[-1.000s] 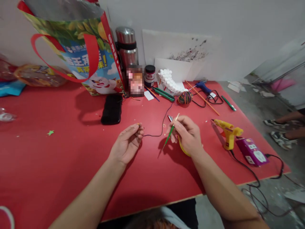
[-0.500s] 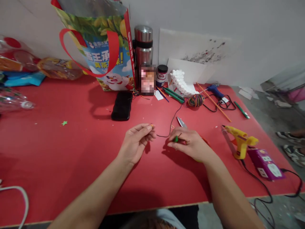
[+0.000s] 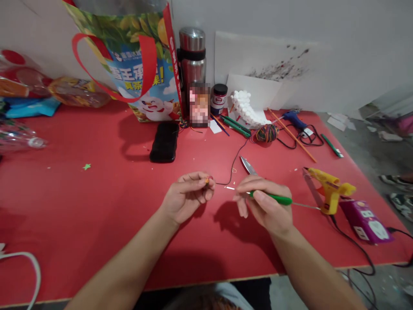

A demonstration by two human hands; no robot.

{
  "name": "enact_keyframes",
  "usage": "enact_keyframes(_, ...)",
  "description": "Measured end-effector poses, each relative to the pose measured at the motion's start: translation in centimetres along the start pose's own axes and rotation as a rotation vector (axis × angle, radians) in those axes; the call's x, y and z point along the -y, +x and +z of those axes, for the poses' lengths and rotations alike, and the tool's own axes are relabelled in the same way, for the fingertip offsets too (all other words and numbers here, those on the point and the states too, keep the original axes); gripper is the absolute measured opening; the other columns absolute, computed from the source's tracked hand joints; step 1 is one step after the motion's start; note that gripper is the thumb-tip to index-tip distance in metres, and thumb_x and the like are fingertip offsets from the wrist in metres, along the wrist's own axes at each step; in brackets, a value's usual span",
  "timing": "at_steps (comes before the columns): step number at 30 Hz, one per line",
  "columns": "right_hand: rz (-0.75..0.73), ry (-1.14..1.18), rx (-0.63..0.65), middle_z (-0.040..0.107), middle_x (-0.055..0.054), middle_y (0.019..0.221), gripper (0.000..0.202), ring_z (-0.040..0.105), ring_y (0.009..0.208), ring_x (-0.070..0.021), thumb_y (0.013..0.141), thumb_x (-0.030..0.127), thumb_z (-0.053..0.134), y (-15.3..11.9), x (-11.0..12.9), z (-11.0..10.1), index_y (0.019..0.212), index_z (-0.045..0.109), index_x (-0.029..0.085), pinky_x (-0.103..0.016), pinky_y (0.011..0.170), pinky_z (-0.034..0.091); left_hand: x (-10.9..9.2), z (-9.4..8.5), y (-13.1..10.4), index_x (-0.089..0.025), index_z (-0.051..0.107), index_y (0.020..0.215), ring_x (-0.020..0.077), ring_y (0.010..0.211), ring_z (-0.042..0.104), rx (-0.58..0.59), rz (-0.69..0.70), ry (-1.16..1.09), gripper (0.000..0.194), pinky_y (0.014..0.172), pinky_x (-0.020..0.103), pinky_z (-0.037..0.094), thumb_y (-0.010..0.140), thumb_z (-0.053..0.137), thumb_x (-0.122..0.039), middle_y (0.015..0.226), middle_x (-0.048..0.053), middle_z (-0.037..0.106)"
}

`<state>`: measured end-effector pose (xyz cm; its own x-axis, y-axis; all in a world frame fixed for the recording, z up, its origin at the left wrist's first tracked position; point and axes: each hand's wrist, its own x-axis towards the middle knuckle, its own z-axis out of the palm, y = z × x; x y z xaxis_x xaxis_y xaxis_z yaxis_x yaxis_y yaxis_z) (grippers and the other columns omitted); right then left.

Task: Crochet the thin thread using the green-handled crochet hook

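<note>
My left hand [image 3: 187,196] is closed in a pinch on a small multicoloured piece of yarn [image 3: 207,181], mostly covered by the fingers. A dark strand [image 3: 232,165] runs from near these fingers to a variegated yarn ball [image 3: 267,133]. My right hand [image 3: 269,204] grips a crochet hook [image 3: 280,199] by its green handle, with thin metal reaching out at both ends. One metal tip points left toward the yarn piece, apart from it. Behind the right hand lies a pointed metal blade [image 3: 248,165], its other end hidden.
A yellow glue gun [image 3: 331,187] and a purple box [image 3: 366,219] with cables stand at the right. A black phone [image 3: 164,142] lies behind my left hand. Farther back are a shopping bag [image 3: 129,64], a steel flask [image 3: 192,56], a jar [image 3: 219,99] and a green cutter [image 3: 235,125].
The crochet hook has swung round in my right hand, so its green handle now lies across the fingers and a tip points left. My left hand keeps its pinch, slightly lower.
</note>
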<state>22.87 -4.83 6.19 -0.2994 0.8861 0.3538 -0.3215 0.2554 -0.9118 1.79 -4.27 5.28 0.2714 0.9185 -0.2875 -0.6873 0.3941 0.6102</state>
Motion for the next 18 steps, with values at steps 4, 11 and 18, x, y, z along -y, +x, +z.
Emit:
enact_keyframes(4,0.025,-0.027,0.042,0.076,-0.009,0.093,0.025,0.068,0.056,-0.0145,0.104,0.02,0.056,-0.37,-0.22,0.63,0.113,0.079,0.021,-0.031,0.051,0.056,0.36,0.26,-0.18,-0.012,0.081,0.074,0.0117,0.055,0.064,0.022,0.015,0.087,0.014,0.048,0.02,0.048,0.065,0.089,-0.019,0.076,0.007,0.072)
enact_keyframes(11,0.108,0.015,0.021,0.077,-0.007,0.093,0.018,0.071,0.061,-0.014,0.104,0.023,0.058,-0.55,-0.35,0.71,0.109,0.075,0.021,-0.027,0.051,0.056,0.48,0.54,-0.48,-0.013,0.082,0.077,0.0115,0.054,0.067,0.067,0.028,0.136,0.013,0.05,0.019,0.052,0.069,0.09,-0.02,0.077,0.006,0.073)
enact_keyframes(18,0.133,0.007,0.035,0.078,-0.008,0.092,0.017,0.071,0.06,-0.0149,0.104,0.026,0.059,-0.48,-0.53,0.64,0.107,0.073,0.019,-0.028,0.051,0.056,0.36,0.7,-0.47,-0.012,0.081,0.076,0.0121,0.055,0.068,0.057,0.042,0.142,0.014,0.051,0.019,0.053,0.069,0.091,-0.02,0.076,0.007,0.073)
